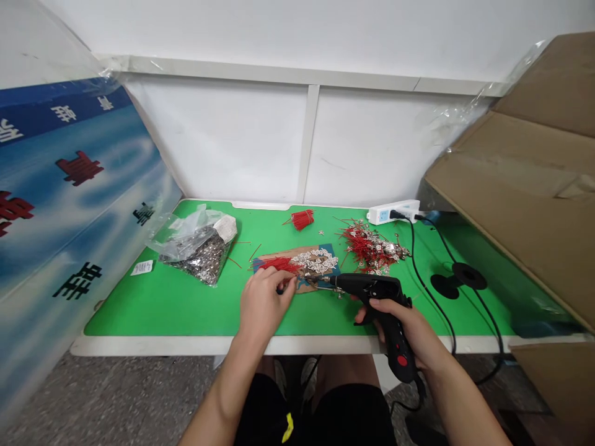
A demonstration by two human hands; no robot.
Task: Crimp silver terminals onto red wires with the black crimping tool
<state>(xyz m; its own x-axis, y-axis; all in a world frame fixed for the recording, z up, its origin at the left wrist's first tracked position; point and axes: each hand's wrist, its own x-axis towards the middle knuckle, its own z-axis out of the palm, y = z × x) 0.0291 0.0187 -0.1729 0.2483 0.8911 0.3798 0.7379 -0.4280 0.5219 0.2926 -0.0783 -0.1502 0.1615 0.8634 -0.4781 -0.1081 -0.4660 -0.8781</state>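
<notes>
My right hand (395,319) is wrapped round the grip of a black soldering gun (369,286), its tip pointing left over a piece of cardboard (304,288). Close to that tip, my left hand (266,297) is closed in a pinch; a small dark bit shows at its fingers, too little to name. On the cardboard lie red wires (279,265) in a row, with small silvery metal tabs (318,260) at their right ends. Exactly where the tip touches is too small to tell.
A clear bag of metal parts (204,254) lies on the left of the green mat (186,313). A bundle of red wires (302,219) sits behind the cardboard. Rightward are a heap of tabbed wires (372,248), a power strip (395,212), a black spool (458,280) and loose cables.
</notes>
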